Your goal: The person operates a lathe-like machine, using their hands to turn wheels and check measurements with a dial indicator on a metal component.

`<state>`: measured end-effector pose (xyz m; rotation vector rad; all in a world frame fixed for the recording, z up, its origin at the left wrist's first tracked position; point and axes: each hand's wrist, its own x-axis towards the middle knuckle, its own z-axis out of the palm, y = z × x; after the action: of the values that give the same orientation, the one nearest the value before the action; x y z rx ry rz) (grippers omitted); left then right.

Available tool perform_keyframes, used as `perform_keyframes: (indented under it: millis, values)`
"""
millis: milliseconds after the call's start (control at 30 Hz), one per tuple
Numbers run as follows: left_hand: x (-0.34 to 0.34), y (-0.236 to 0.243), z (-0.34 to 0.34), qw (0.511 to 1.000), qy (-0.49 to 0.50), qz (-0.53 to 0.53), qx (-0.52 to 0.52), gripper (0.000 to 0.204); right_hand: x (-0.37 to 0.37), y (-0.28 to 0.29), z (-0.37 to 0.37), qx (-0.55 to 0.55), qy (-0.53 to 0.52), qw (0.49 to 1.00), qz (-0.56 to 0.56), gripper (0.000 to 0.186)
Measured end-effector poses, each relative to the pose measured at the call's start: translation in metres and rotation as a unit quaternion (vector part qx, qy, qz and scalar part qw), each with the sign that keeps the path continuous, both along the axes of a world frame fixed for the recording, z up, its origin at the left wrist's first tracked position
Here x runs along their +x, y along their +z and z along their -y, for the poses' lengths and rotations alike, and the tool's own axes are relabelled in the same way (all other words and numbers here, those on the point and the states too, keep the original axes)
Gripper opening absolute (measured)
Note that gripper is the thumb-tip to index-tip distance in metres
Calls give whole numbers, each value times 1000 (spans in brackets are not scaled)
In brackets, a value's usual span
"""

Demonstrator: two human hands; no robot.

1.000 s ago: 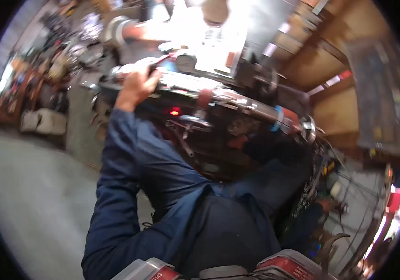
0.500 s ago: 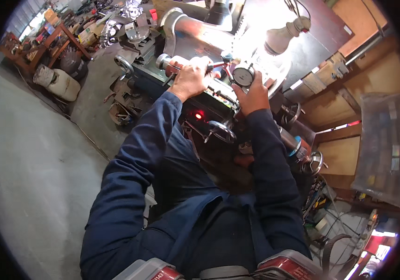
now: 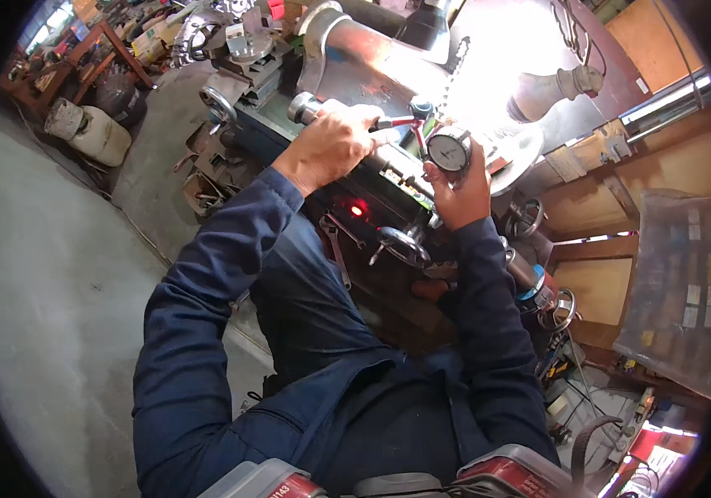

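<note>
My right hand (image 3: pixel 465 191) is closed around a round dial gauge (image 3: pixel 449 151) with a pale face and dark rim. My left hand (image 3: pixel 331 149) has its fingers curled at the machine's front, beside a black grip on a red forked arm (image 3: pixel 409 123). A silver cylindrical knob or rod end (image 3: pixel 302 108) shows just beyond its knuckles; what the fingers wrap is hidden. The red arms meet at a dark round hub (image 3: pixel 422 106), close to the gauge. Under both hands lies the machine bed (image 3: pixel 268 133), with a horizontal rod (image 3: pixel 401 176) along its front.
Handwheels (image 3: pixel 403 246) project from the machine's front. A bright lamp (image 3: pixel 550 91) lights the work from the right. Wrenches (image 3: pixel 335 249) hang below a red indicator light (image 3: pixel 357 210). A gas cylinder (image 3: pixel 90 133) stands on the left, and wooden panels (image 3: pixel 592 286) on the right.
The view has shifted slightly. My right hand has brought the dial gauge a little nearer to me and to the right. My left hand sits slightly farther from the hub.
</note>
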<state>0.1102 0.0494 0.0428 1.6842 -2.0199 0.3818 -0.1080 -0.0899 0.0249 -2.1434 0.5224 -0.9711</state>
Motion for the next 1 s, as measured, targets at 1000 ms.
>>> perform_keyframes:
  millis: [1000]
  values:
    - [-22,51,98,986,71,117,98,31,1,9,-9,63,-24,993,-94,61]
